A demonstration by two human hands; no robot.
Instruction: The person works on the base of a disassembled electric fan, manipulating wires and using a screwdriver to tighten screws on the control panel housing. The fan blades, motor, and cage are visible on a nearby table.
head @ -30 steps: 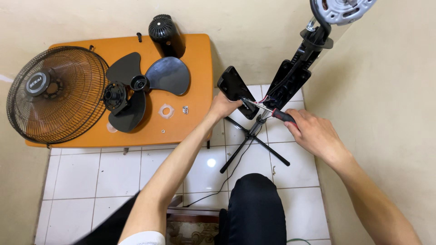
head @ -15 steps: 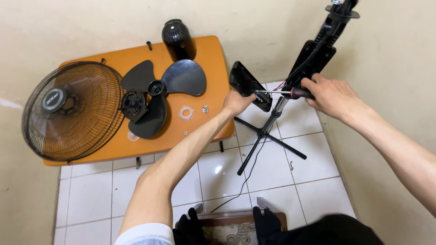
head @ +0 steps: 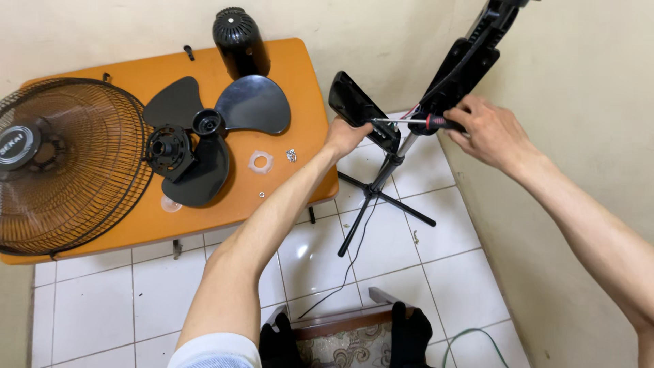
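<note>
My left hand (head: 346,134) grips the lower edge of a black plastic cover panel (head: 357,108) that hangs open off a black fan stand (head: 388,174). My right hand (head: 492,129) holds a screwdriver (head: 409,122) with a red and black handle. Its metal shaft lies level and points left, with the tip at the panel. Behind the screwdriver the black control housing (head: 463,68) rises up and to the right, out of the top of the view. Thin coloured wires show between the panel and the housing.
An orange table (head: 204,204) at the left carries a black wire fan guard (head: 65,163), a black fan blade (head: 218,129), a round black hub piece (head: 167,148), a black motor cover (head: 238,41), a clear ring and small screws (head: 291,155). A cable trails over the white floor tiles.
The view has shifted slightly. My left hand still holds the panel. My right hand keeps the screwdriver level at the panel, its position hardly changed.
</note>
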